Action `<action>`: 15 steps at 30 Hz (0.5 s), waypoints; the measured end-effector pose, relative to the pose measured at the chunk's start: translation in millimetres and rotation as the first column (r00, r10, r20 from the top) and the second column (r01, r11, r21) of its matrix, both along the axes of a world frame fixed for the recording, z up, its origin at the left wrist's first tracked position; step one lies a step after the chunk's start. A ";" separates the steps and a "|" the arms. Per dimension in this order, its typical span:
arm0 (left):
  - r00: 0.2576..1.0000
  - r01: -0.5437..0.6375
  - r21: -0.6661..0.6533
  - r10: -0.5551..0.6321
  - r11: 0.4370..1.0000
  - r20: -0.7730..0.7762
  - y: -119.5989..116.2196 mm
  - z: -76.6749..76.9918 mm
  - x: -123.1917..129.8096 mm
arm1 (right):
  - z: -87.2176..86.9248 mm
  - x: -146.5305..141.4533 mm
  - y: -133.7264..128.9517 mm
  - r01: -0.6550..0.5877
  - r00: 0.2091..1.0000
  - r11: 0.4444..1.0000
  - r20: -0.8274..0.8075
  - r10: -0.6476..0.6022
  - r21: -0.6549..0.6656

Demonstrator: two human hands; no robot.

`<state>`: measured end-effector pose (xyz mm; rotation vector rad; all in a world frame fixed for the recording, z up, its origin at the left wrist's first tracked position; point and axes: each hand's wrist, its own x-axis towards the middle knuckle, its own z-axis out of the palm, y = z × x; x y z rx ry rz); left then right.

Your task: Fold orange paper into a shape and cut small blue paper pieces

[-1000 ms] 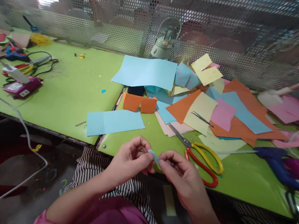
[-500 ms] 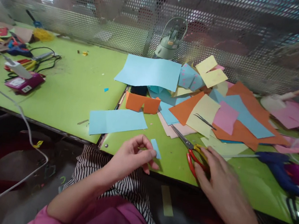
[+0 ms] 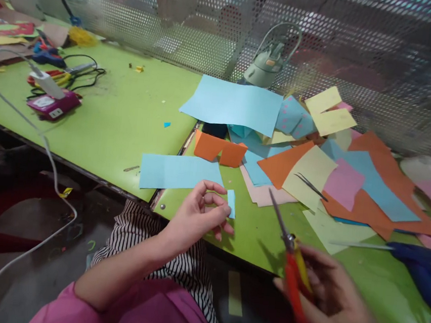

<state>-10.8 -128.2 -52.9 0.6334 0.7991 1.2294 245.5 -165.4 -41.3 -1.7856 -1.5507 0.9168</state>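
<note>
Between the thumb and fingers of my left hand (image 3: 203, 211) is a small strip of light blue paper (image 3: 231, 203), held upright near the table's front edge. My right hand (image 3: 335, 300) grips scissors (image 3: 290, 255) by their red and yellow handles, partly blurred; the blades look closed and point up and away. Just beyond my left hand lies a light blue paper rectangle (image 3: 180, 172), across the seam between the tables. A folded orange paper piece (image 3: 220, 149) with a notch stands behind it.
Coloured paper sheets (image 3: 351, 179) are heaped at the right, with tweezers (image 3: 311, 186) on top. A blue glue gun (image 3: 415, 257) lies at far right. Behind stands a green-lidded bottle (image 3: 266, 65) by the perforated metal screen (image 3: 167, 30). A purple power block (image 3: 55, 105) sits left.
My right hand has picked the scissors up off the table and drawn them back towards me. My left hand still holds the strip, now turned more upright. The view has shifted slightly left.
</note>
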 end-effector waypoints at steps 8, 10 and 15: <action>0.978 -0.155 0.125 0.170 0.980 -0.120 -6.7 2.3 -0.9 | -21.1 -27.2 -23.7 -0.060 0.930 0.928 -0.357 -0.082 -0.368; 0.973 -0.174 0.150 0.193 0.973 -0.128 -8.8 2.8 -0.4 | -25.4 -33.8 -25.4 -0.110 0.909 0.906 -0.410 -0.075 -0.409; 0.964 -0.204 0.185 0.230 0.961 -0.132 -11.2 4.9 0.0 | -19.5 -54.5 -38.5 -0.105 0.965 0.950 -0.262 0.025 -0.295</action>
